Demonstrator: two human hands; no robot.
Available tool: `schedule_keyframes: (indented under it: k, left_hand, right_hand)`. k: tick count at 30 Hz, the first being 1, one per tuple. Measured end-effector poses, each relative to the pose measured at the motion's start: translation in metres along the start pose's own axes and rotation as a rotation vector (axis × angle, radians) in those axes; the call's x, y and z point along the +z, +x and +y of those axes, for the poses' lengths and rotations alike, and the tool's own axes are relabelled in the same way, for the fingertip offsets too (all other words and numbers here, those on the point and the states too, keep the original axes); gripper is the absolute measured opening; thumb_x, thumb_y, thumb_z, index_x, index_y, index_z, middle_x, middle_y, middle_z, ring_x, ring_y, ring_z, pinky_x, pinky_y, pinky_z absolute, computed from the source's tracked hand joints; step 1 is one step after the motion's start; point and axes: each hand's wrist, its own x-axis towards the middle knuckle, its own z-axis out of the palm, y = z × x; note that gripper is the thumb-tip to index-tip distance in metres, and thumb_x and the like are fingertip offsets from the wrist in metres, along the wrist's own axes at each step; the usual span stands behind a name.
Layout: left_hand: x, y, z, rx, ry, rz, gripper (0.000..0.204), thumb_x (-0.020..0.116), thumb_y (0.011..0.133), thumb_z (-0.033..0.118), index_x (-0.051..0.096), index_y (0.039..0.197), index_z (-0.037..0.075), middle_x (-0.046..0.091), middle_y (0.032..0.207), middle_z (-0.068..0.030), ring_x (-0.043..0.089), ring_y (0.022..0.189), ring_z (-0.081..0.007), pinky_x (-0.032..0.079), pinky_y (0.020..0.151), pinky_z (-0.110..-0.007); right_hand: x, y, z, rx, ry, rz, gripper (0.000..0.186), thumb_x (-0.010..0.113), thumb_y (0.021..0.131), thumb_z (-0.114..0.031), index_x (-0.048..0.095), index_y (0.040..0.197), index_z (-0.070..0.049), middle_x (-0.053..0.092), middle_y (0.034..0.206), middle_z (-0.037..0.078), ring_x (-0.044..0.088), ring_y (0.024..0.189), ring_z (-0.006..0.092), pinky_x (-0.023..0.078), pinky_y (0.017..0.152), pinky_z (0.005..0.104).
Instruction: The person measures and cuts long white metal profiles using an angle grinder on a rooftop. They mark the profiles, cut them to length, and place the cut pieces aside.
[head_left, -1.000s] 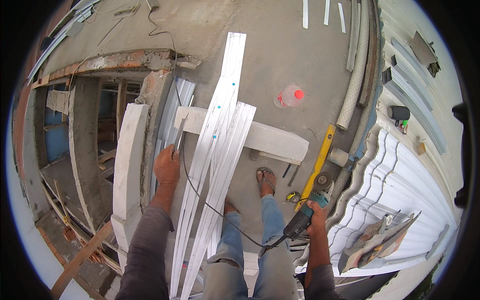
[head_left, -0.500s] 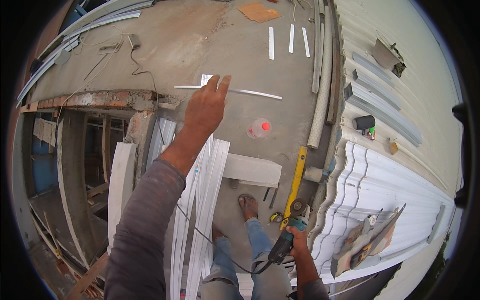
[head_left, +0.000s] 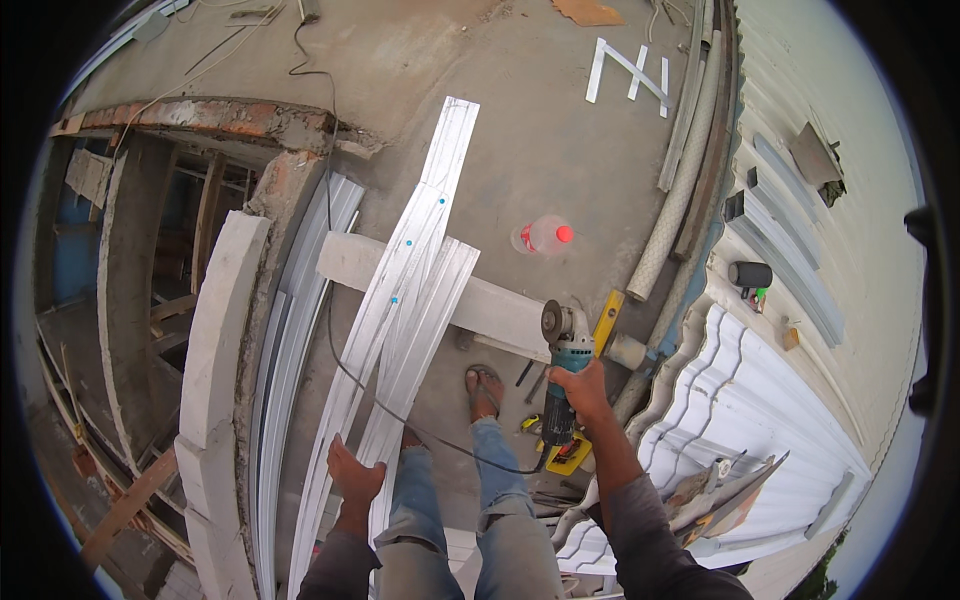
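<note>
My right hand [head_left: 580, 388] is wrapped round a teal and black angle grinder [head_left: 566, 372], its disc pointing away from me. The grinder's cord loops from its rear across the profiles to the left. My left hand [head_left: 355, 476] is at the near part of a long white metal profile [head_left: 425, 205], thumb spread from the fingers; whether it presses on the metal I cannot tell. Blue dots mark this profile. It rests slantwise over other white profiles [head_left: 445, 290] and across a pale concrete beam [head_left: 505, 312].
A clear bottle with a red cap [head_left: 545, 235] stands ahead. Short white strips [head_left: 635, 70] lie farther off. A yellow level [head_left: 607, 322] and tape measure [head_left: 531, 425] are near my right foot. Left is an open drop behind a pale ledge [head_left: 222, 330]; corrugated sheets [head_left: 740, 400] are right.
My left hand has come back from far ahead to the near profiles. A thin strip now lies across the short ones. The dotted profile reaches farther forward, and the grinder has moved forward and left.
</note>
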Motion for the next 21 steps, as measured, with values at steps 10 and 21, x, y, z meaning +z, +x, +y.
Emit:
schedule_keyframes:
  k: [10,21]
  left_hand:
    - [0.078,0.002,-0.039,-0.032,0.069,-0.151,0.088,0.098,0.059,0.014,0.045,0.127,-0.002,0.058,0.121,-0.0236,0.06,0.115,-0.0464,0.049,0.102,-0.054]
    - [0.077,0.004,-0.043,-0.073,0.052,-0.22,0.084,0.094,0.061,0.015,0.048,0.13,0.001,0.058,0.123,-0.0192,0.059,0.118,-0.0419,0.048,0.102,-0.053]
  right_hand:
    - [0.052,0.13,-0.023,-0.128,-0.539,-0.142,0.042,0.085,0.071,-0.019,0.069,0.106,-0.001,0.073,0.092,0.009,0.069,0.082,0.0192,0.057,0.076,0.0365]
    - [0.074,0.148,-0.029,-0.17,-0.612,-0.119,0.045,0.085,0.07,-0.02,0.068,0.108,0.0,0.074,0.093,0.01,0.07,0.081,0.0201,0.058,0.075,0.0375]
